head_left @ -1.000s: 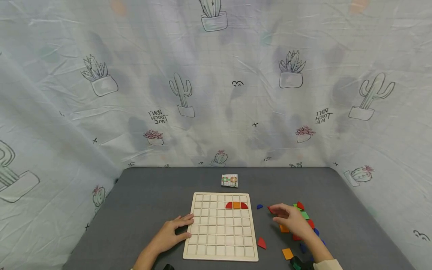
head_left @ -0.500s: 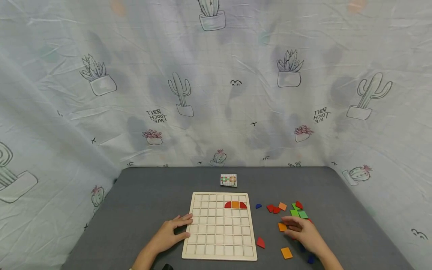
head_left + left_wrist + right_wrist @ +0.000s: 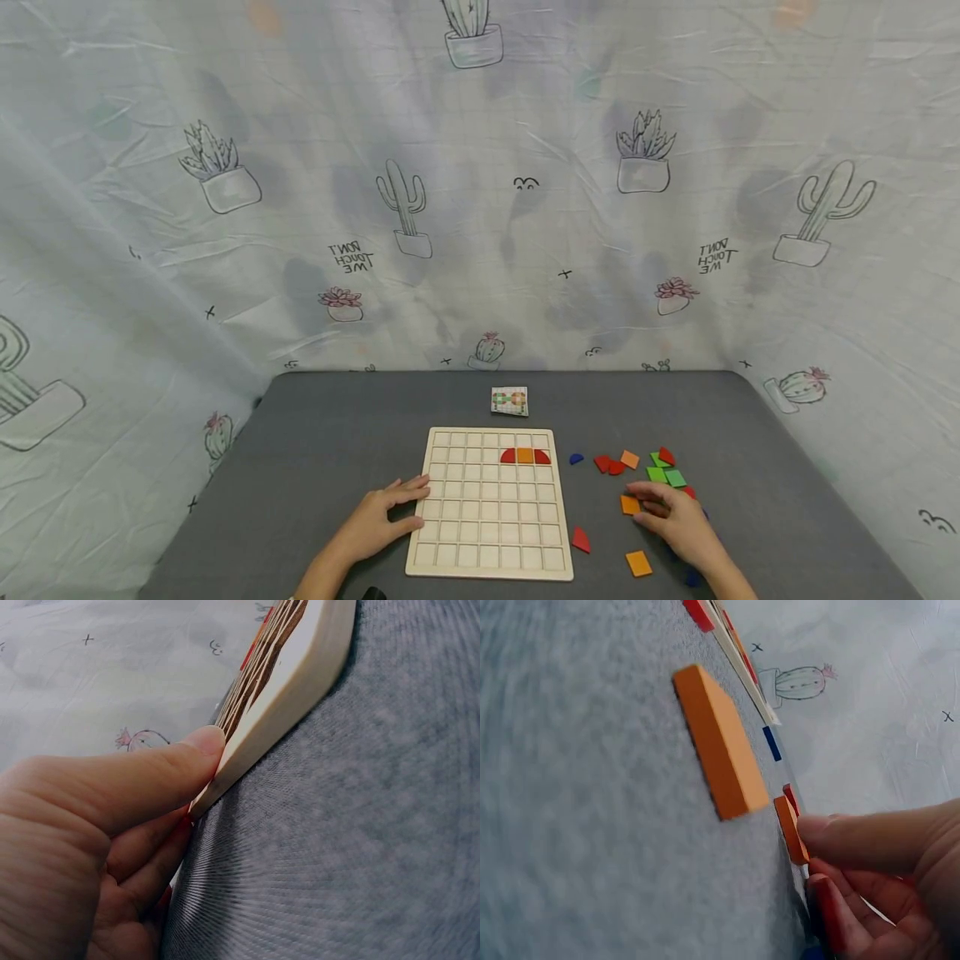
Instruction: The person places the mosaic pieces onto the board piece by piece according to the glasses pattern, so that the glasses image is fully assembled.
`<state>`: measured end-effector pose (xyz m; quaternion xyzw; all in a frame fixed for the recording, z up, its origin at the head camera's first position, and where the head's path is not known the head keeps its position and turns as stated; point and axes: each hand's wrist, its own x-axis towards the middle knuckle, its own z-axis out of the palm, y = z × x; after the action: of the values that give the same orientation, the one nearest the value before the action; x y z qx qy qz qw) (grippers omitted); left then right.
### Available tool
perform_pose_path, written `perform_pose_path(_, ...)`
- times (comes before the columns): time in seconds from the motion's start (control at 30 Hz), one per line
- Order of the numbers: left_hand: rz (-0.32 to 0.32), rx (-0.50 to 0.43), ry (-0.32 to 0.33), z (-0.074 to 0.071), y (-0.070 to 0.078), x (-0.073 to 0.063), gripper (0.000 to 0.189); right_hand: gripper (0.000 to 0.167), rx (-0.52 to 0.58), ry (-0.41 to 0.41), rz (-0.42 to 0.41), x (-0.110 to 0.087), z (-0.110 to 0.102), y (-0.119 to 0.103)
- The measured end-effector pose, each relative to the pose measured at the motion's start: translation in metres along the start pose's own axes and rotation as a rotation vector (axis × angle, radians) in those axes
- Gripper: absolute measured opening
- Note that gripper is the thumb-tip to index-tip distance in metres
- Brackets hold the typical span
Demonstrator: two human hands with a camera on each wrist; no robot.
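Touching board (image 3: 489, 510), left fingers (image 3: 408, 494), head view adds card (image 3: 510, 402)

Pale rectangular gridded wooden board (image 3: 489, 512) looked smooth and matt, rounded outer edge bare, cut inner walls browned. Grey tabletop (image 3: 360, 450) was matt, finely rough, cloth-like up close. Thick orange square block (image 3: 718, 739) showed smooth, opaque, painted-looking faces with low sheen; wood or plastic could not be told. Red quarter-round piece (image 3: 581, 540) and bright green square tile (image 3: 656, 475) looked smooth, evenly coloured. White cactus-printed sheet (image 3: 480, 208) was creased, thin, faintly glossy. Small printed card (image 3: 510, 401) looked like paper.
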<state>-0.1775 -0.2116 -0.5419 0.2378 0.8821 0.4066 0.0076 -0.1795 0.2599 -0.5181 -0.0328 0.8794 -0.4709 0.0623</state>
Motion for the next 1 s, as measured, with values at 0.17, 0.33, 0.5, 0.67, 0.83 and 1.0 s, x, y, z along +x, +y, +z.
perform_pose_path(0.17,-0.005,-0.017,-0.017,-0.001,0.002,0.0,0.048,0.035,-0.201,0.036,-0.051,-0.001,0.002,-0.005)
perform_pose_path(0.33,0.01,-0.016,-0.011,-0.001,0.003,0.0,0.047,0.028,-0.328,0.034,-0.099,0.002,0.004,-0.005)
perform_pose_path(0.5,0.032,0.0,0.01,-0.001,0.003,-0.001,0.046,0.025,-0.325,0.023,-0.116,0.002,0.005,-0.004)
perform_pose_path(0.67,0.034,-0.005,0.009,-0.001,0.003,-0.001,0.046,0.025,-0.327,0.028,-0.121,0.002,0.006,-0.004)
perform_pose_path(0.83,0.0,-0.017,-0.016,-0.001,0.002,0.0,0.047,0.025,-0.386,0.08,-0.145,0.003,0.01,-0.007)
perform_pose_path(1.0,-0.008,-0.009,-0.018,-0.001,0.003,0.0,0.047,0.024,-0.388,0.144,-0.193,0.006,0.015,-0.016)
